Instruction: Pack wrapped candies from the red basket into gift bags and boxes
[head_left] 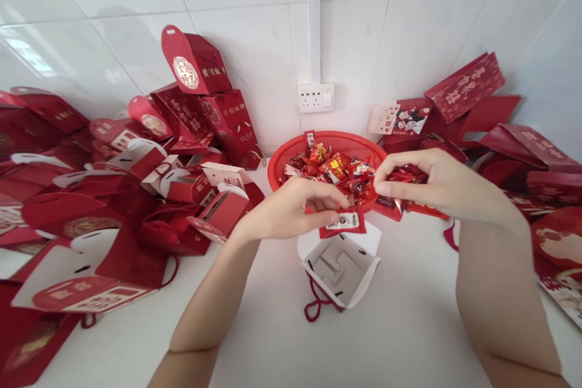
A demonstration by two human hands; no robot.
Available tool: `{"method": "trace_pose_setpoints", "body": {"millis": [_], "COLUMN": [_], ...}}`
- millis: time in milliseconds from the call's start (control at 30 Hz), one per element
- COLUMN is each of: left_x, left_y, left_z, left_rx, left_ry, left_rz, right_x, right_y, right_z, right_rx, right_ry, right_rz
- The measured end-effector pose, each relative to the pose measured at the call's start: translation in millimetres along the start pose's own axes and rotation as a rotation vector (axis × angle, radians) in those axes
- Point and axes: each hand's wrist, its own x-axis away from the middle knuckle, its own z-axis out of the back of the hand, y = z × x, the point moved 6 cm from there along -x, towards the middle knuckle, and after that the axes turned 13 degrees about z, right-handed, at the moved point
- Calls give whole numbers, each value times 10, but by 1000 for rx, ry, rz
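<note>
My left hand [302, 207] pinches a flat red candy packet [344, 222] with a white label, held over the back edge of a small open box [339, 270]. The box has a white inside, with a dark red cord at its front left. My right hand [416, 185] has thumb and fingers closed on a shiny red packet [389, 206] at the right rim of the basket. Behind both hands sits a red plastic basket [282, 157] holding several wrapped candies [336, 167].
Many red gift boxes [218, 212] are piled on the left, some stacked against the tiled wall. More red boxes and bags [468, 88] stand on the right. A power socket [316, 98] is on the wall behind the basket. The white table [386, 327] lies below.
</note>
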Motion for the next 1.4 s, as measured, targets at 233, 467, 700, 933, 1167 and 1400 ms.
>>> {"method": "trace_pose_setpoints", "body": {"millis": [233,467,700,933,1167,1400], "left_x": [5,-96,-56,-82,-4,15], "left_y": [-115,-118,-28,-71,-95,-126], "left_z": [-451,-459,-273,-172,-156,-265], "left_rx": [-276,-401,-242,95,-55,-320], "left_ry": [-409,-314,-280,-166,-334,-401], "left_rz": [-10,25,62,167,166,212], "right_x": [50,-1,-85,-102,-44,-82], "right_y": [-36,-86,-111,-170,-176,-201], "right_z": [-29,-132,-246,-291,-131,-180], "right_rx": [8,7,34,-23,11,8], "right_ry": [-8,-74,-100,-15,61,98], "right_rz": [37,55,116,132,149,160]}}
